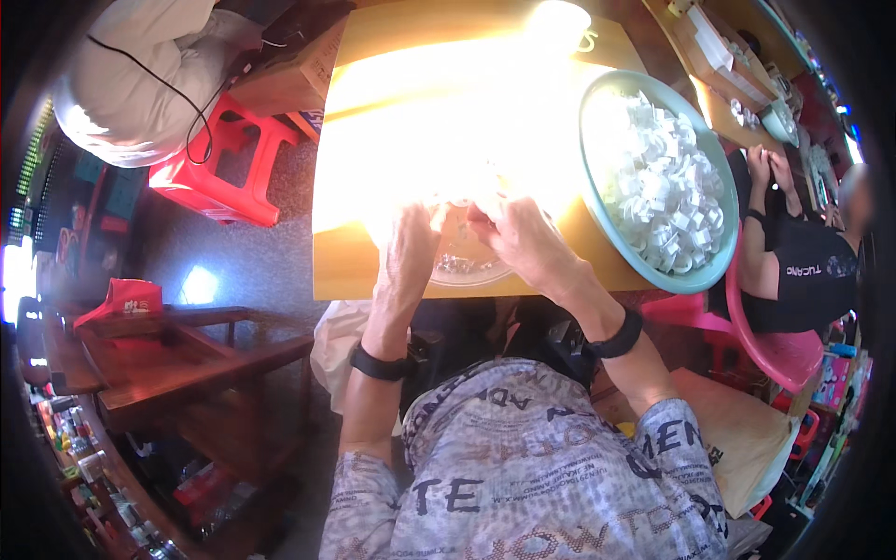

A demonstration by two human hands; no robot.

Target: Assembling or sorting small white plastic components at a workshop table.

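Observation:
Close together over the near edge of the table (pixel 355 266), my left hand (pixel 409 241) and my right hand (pixel 525 238) have their fingers bent in a pinch. Strong glare washes out the fingertips, and whatever they hold cannot be made out. Just below my hands is a shallow round dish (pixel 478 278) with small shiny pieces (pixel 462 265) in it. To the right of my right hand, a large light-blue basin (pixel 726 210) holds a heap of small white plastic parts (pixel 674 182).
A white mug (pixel 560 26) stands at the table's far side. A red stool (pixel 219 177) and someone in pale clothing (pixel 131 84) are at upper left. At right, a co-worker in black (pixel 803 271) has both hands (pixel 770 168) raised near a pink basin (pixel 784 359). A wooden chair (pixel 177 355) stands left.

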